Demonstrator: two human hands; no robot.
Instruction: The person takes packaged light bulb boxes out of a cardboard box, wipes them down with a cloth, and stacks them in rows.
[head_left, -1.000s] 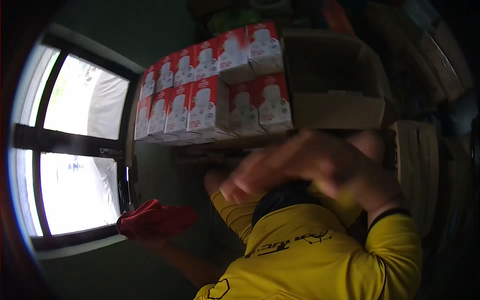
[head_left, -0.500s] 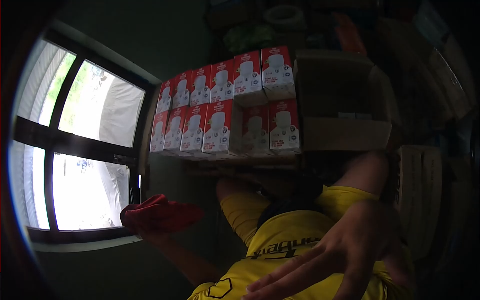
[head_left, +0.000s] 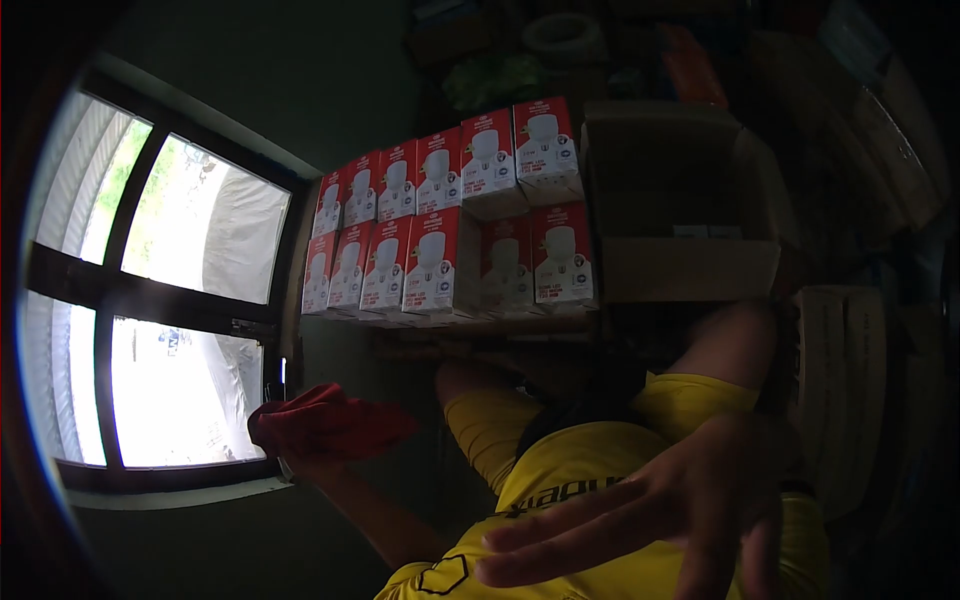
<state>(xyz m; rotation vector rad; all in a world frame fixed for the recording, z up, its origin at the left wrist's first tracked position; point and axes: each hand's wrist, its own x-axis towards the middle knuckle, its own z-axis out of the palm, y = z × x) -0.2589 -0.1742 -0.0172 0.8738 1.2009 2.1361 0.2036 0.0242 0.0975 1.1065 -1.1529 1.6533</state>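
At the left, near the window, my left hand (head_left: 312,467) holds a bunched red cloth (head_left: 335,422). The cloth covers most of its fingers. My right hand (head_left: 690,495) hovers in front of my yellow shirt (head_left: 580,450), with its fingers spread and nothing in them. Ahead of me stand red and white light bulb boxes (head_left: 431,260), upright in two rows. One box in the front row (head_left: 506,262) sits farther back than those beside it and lies in shadow.
An open cardboard box (head_left: 690,268) stands right of the bulb boxes, with small pale items inside. Another carton (head_left: 840,390) is at my right side. A bright barred window (head_left: 190,300) fills the left. Dim clutter, including a ring-shaped roll (head_left: 565,38), sits at the back.
My left hand and the red cloth sit slightly farther right in view. The right hand has shifted a little, with its fingers still spread. The boxes have stayed in place.
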